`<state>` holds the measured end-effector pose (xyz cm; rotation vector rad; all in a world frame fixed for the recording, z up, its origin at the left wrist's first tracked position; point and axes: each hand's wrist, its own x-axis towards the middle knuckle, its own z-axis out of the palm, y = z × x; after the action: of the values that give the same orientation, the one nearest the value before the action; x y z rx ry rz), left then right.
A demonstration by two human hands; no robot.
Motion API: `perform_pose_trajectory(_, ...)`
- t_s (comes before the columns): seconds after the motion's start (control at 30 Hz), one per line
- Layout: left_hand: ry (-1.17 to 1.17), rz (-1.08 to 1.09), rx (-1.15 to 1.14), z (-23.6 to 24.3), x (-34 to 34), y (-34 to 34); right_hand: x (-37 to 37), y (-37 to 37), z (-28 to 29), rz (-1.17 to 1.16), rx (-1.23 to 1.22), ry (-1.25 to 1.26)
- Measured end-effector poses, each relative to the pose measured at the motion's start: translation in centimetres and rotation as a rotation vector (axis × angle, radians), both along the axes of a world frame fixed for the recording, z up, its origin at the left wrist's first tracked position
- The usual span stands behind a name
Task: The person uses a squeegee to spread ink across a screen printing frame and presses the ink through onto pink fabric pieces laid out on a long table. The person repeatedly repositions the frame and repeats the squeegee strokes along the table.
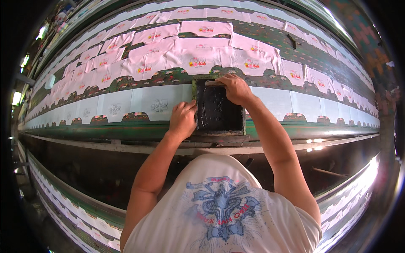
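Observation:
A small screen-printing frame (219, 133) with dark ink over its mesh lies on the nearest row of light blue cloth pieces. My left hand (183, 120) grips the frame's left side, fingers curled at its edge. At the far end of the frame, my right hand (237, 89) is closed round a squeegee (214, 84) lying across the mesh. Left of the frame, the blue cloth pieces (158, 105) carry black outline prints of figures. Those to the right of it, such as the blue piece (276, 99), show no print. The cloth under the frame is hidden.
Long green printing table (160, 127) curves across the view, with a rail (126, 146) along its near edge. Beyond lie rows of pale pink cloth pieces (204, 59) with coloured prints, some overlapping. A dark tool (292, 41) rests at far right. Another cloth-covered table (80, 219) stands behind me.

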<state>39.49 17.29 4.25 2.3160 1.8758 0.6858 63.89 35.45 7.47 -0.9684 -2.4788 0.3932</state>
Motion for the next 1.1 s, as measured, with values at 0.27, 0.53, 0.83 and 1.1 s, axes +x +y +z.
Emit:
perform_pose_trajectory(0.27,0.03,0.053,-0.034,0.3,0.9,-0.4,2.4,-8.2,-1.1,0.143,0.131,-0.027)
perform_pose_trajectory(0.53,0.081,0.075,-0.062,0.6,2.0,0.2,4.7,-14.9,-0.9,0.182,0.131,-0.104)
perform_pose_trajectory(0.83,-0.162,0.191,-0.195,3.4,4.1,0.8,5.5,-16.8,0.0,0.181,-0.007,-0.148)
perform_pose_trajectory(1.1,0.114,0.098,-0.137,0.3,2.6,-0.1,4.4,-17.6,0.2,0.202,0.014,-0.104)
